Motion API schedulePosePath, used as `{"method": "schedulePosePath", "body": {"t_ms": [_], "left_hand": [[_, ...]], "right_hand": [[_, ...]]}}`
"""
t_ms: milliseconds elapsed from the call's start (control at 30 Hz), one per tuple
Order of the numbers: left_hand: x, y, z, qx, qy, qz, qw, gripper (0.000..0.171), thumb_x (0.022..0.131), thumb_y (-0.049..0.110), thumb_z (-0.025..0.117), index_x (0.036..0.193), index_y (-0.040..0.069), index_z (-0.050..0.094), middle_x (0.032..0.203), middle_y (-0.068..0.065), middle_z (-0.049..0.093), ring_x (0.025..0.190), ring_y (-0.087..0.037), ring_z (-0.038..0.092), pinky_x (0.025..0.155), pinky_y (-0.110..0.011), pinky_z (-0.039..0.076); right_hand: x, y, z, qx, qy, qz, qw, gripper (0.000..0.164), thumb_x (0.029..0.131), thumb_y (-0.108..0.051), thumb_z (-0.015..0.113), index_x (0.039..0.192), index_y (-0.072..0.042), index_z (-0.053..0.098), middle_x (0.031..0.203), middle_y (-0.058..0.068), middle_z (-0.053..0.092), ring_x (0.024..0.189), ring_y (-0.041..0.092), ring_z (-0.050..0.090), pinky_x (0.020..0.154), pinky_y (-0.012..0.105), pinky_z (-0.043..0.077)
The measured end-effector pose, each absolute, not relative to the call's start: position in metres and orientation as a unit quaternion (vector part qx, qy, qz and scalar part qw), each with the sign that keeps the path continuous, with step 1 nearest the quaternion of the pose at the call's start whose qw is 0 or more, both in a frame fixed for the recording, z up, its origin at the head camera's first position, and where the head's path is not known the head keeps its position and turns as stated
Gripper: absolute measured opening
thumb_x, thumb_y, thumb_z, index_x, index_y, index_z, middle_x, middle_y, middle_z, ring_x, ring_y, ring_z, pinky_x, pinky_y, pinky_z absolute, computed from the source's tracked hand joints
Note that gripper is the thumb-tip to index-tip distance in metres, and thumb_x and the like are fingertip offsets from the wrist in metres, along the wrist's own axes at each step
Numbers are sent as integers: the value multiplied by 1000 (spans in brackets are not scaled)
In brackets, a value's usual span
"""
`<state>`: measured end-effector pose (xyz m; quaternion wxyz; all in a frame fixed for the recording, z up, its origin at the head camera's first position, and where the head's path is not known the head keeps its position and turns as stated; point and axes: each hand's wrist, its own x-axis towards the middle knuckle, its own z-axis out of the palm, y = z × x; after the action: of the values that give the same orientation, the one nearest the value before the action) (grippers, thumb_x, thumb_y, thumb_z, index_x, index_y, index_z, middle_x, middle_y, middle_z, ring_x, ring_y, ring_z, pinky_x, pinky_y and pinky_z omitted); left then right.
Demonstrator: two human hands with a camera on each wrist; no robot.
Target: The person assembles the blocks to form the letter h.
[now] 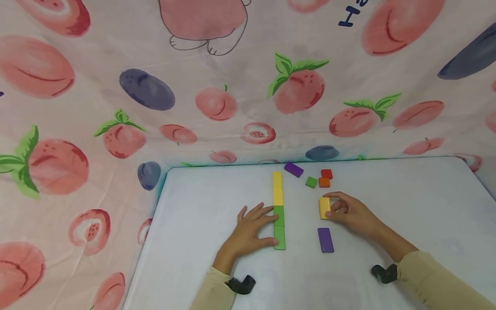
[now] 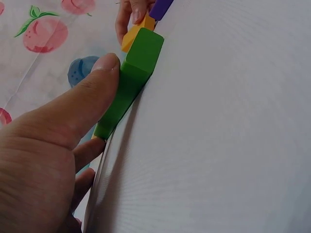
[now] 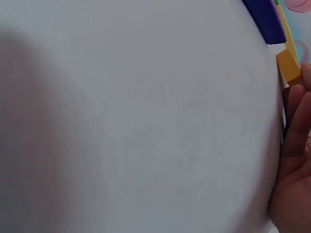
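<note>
A straight row of blocks runs front to back on the white table: green blocks (image 1: 279, 238) nearer, yellow blocks (image 1: 277, 188) farther. My left hand (image 1: 246, 230) lies along the left of the row, fingers spread. Its thumb and fingertips touch the green part, whose end face (image 2: 146, 46) shows by the thumb in the left wrist view. Right of the row, my right hand (image 1: 354, 214) pinches a yellow-orange block (image 1: 324, 208) between thumb and fingers. Just in front of that block lies a purple block (image 1: 325, 240). The right wrist view shows only part of the right hand.
Behind the held block sit small orange (image 1: 324, 182), red (image 1: 327, 174) and green (image 1: 311, 182) blocks. Another purple block (image 1: 293, 169) lies slanted near the back edge. A fruit-print cloth (image 1: 232, 77) hangs behind the table (image 1: 407, 193) and along its left side.
</note>
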<state>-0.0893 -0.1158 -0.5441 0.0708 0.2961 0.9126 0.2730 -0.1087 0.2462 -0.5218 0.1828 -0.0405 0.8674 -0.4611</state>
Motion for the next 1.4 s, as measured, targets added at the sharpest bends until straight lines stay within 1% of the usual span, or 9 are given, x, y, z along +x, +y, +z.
{"method": "schedulePosePath", "body": {"t_ms": [167,367,567,733,800,867,1000,1133,1400], "left_hand": [[-90,-115,-544,298,912,273,72,69,86,62,71,147,33,56,162,9,41,158,-19,22,124,-63,5],[-91,-115,-543,295,915,267,73,69,87,63,71,147,33,55,162,10,40,158,-18,21,124,-62,5],[-90,-116,-542,292,914,272,75,68,87,62,71,146,33,56,162,9,41,158,-19,22,124,-62,5],[-89,-116,-542,292,914,272,73,68,87,62,71,146,32,56,162,9,41,158,-20,22,124,-63,5],[-89,-117,-542,291,914,272,74,68,87,62,71,146,32,56,162,9,41,158,-20,22,124,-63,5],[-89,-117,-542,291,914,271,75,68,87,62,71,146,32,56,162,9,41,158,-20,22,124,-63,5],[-88,-116,-541,290,914,273,75,68,87,62,71,147,32,56,162,9,41,158,-20,22,124,-62,4],[-88,-115,-542,293,913,274,71,68,87,62,71,147,33,56,162,9,41,158,-20,23,124,-63,5],[-88,-114,-542,294,913,275,69,68,87,61,71,146,32,56,162,8,41,157,-21,24,123,-64,6]], "right_hand": [[-111,251,-524,-54,861,-471,186,61,91,-32,78,144,-16,53,99,8,66,73,17,56,62,23,48],[-110,253,-528,-79,856,-478,179,58,88,-29,81,140,-17,58,95,8,66,65,16,56,59,24,47],[-110,249,-529,-80,879,-438,169,55,86,-38,82,135,-23,63,90,1,65,67,14,55,59,23,44],[-112,247,-527,-80,882,-426,184,53,90,-42,77,136,-21,63,86,2,63,67,16,55,60,23,44],[-113,248,-527,-80,876,-434,195,51,92,-41,75,136,-18,62,84,3,62,65,18,56,61,24,46],[-114,249,-527,-73,870,-442,207,50,93,-40,74,135,-17,61,83,4,61,63,19,57,61,24,47],[-115,251,-527,-76,863,-451,217,48,92,-35,76,134,-16,62,83,5,60,61,20,56,59,25,46],[-115,252,-526,-82,862,-451,218,48,92,-34,76,134,-15,63,83,5,59,61,20,55,57,24,44],[-112,253,-525,-92,862,-452,212,46,91,-32,78,132,-16,65,87,6,59,63,17,55,57,23,44]]}}
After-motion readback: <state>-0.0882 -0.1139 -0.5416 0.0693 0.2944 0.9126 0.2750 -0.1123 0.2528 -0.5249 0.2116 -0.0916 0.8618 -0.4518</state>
